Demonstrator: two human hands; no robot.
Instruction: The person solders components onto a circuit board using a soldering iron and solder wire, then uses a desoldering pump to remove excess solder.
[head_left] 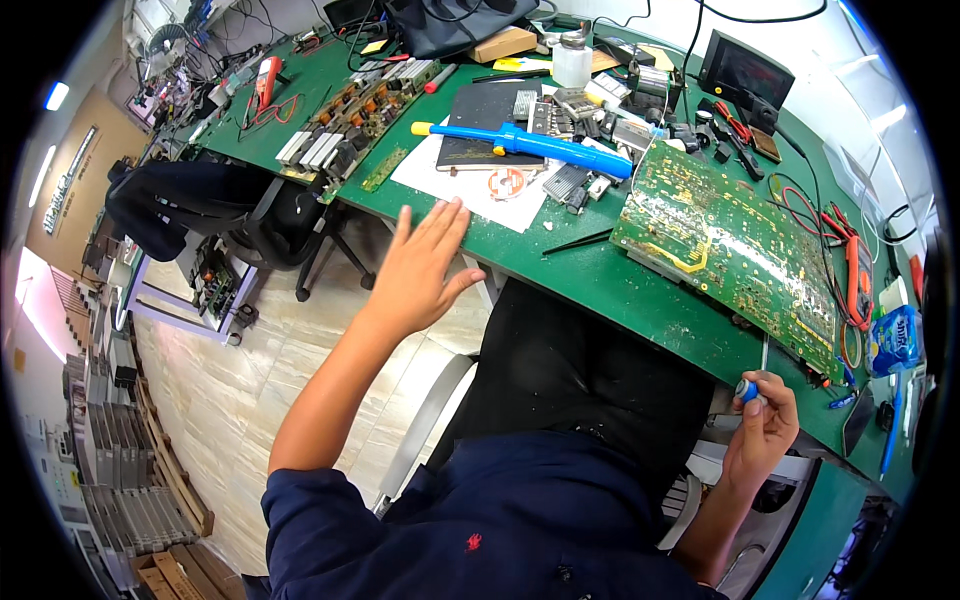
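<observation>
My left hand (425, 268) is open, its fingers stretched out at the green table's front edge, beside a white paper sheet (415, 173). In my closed right hand (757, 430) is a screwdriver (746, 390) with a blue handle; a thin metal shaft points up from the fist. Just beyond that hand lies a large green circuit board (735, 240), solder side up. A blue desoldering pump (545, 145) with a yellow tip rests across a black notebook (480, 110) on the paper. Black tweezers (577, 242) lie between the paper and the board.
Loose electronic parts (580, 105) crowd the table's middle. A long populated board (350, 125) and a red multimeter (267, 82) stand to the left. An orange multimeter (858, 275) with leads and a blue packet (893, 340) are at the right. A black chair (220, 205) is at the left.
</observation>
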